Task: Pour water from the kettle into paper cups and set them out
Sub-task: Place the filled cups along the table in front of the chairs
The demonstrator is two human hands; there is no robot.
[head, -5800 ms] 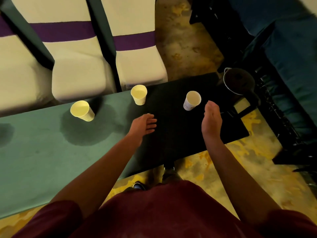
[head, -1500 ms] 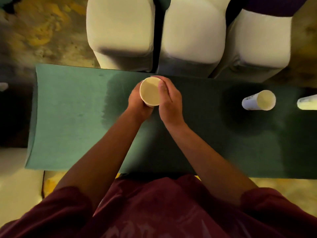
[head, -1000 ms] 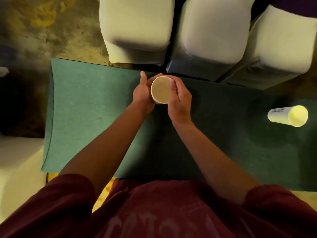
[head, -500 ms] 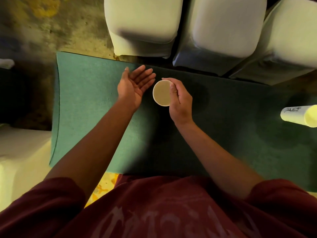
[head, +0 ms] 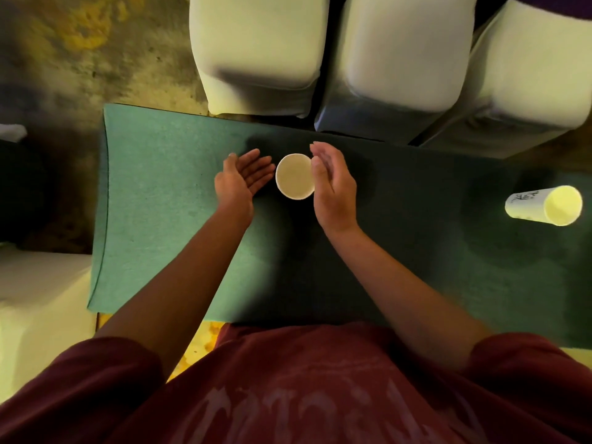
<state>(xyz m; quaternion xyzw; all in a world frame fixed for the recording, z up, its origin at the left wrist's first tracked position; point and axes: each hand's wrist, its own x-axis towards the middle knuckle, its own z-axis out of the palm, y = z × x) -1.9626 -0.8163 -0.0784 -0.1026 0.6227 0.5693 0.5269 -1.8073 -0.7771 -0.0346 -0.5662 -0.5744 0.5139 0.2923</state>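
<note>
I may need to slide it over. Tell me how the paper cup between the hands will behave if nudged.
The paper cup stands upright on the green table cover, both open hands beside it. It probably slides poorly on that felt-like surface, so a high push may tip it. Its thin paper wall likely dents under a squeeze. I cannot tell its fill level, so its weight is uncertain.

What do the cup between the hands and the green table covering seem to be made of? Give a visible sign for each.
Cup: probably paper, matte cream with a thin rolled rim. Table covering: apparently felt-like cloth, with a matte, fuzzy surface and no sheen.
</note>
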